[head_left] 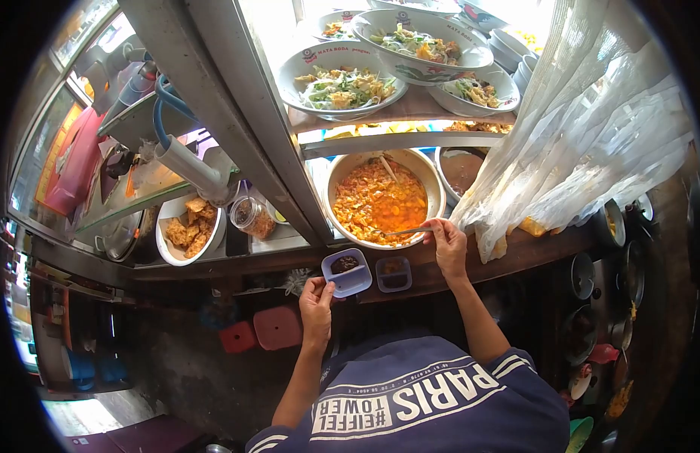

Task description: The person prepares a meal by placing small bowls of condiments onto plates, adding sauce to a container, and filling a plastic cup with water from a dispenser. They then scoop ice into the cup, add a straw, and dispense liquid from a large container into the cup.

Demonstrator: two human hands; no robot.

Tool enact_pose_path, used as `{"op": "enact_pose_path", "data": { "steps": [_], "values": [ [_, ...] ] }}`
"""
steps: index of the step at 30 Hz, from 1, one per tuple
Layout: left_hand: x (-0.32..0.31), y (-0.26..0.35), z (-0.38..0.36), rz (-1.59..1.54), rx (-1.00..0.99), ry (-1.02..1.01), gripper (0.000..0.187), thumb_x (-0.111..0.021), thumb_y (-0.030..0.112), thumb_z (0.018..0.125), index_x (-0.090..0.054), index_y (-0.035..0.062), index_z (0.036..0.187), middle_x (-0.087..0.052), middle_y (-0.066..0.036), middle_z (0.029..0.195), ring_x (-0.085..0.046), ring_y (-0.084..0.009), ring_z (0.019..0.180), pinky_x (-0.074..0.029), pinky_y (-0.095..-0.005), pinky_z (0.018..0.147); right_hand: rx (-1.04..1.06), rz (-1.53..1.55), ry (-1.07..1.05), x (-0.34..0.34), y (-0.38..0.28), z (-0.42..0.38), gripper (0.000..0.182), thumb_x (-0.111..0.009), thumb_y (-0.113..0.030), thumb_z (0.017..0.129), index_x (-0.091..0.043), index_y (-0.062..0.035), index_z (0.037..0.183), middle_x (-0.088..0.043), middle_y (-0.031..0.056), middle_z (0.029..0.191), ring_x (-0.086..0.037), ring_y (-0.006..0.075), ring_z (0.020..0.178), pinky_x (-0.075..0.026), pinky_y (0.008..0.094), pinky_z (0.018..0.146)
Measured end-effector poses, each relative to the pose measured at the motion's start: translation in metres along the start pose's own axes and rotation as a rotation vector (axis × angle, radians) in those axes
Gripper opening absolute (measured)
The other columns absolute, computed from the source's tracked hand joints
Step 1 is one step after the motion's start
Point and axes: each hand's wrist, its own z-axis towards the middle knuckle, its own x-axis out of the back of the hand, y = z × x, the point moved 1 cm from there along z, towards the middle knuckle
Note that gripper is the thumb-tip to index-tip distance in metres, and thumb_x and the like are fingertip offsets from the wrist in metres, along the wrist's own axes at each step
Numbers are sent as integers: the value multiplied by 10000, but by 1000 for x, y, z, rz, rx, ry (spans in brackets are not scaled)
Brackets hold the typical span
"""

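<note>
My left hand (316,303) pinches the near edge of a small lavender divided dish (357,282). Dark sauce or relish (344,264) lies in its far compartment; the near one looks bare. In my right hand (446,240) is the handle of a metal spoon (407,231), whose bowl end dips into the food and cannot be made out. That food, an orange-red chunky stew (372,198), fills a large pale basin (434,186). Just right of the held dish, another small divided dish (394,285) sits on the wooden ledge with some dark food in it.
Bowls of noodles and vegetables (342,87) stand on the shelf above. A basin of brown liquid (461,167) is partly behind a plastic curtain (576,143). Left are a bowl of fried food (190,230), a jar (252,217) and a metal post (259,136). Red stools (277,328) stand below.
</note>
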Motion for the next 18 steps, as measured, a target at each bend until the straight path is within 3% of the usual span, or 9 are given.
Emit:
{"op": "enact_pose_path", "data": {
  "steps": [7,12,18],
  "values": [
    [0,10,3,5,-27,6,84,-553,57,943,-544,8,1010,-650,-66,919,-625,-91,785,-540,-253,681,9,-14,-25,-5,-6,0,232,-526,-170,986,-654,18,940,-631,20,754,-567,51,642,-487,195,609],
    [0,15,7,-1,-39,16,79,-547,64,948,-547,13,1008,-651,-64,918,-626,-84,779,-544,-250,687,-137,163,-19,-6,4,6,230,-515,-160,988,-648,22,940,-660,57,837,-598,64,674,-518,202,631],
    [-5,16,14,-2,-85,54,80,-555,76,949,-552,11,995,-644,-53,904,-620,-81,775,-542,-241,685,-163,193,24,0,5,10,234,-506,-159,991,-643,26,951,-668,71,861,-607,70,673,-531,209,643]
  ]
}}
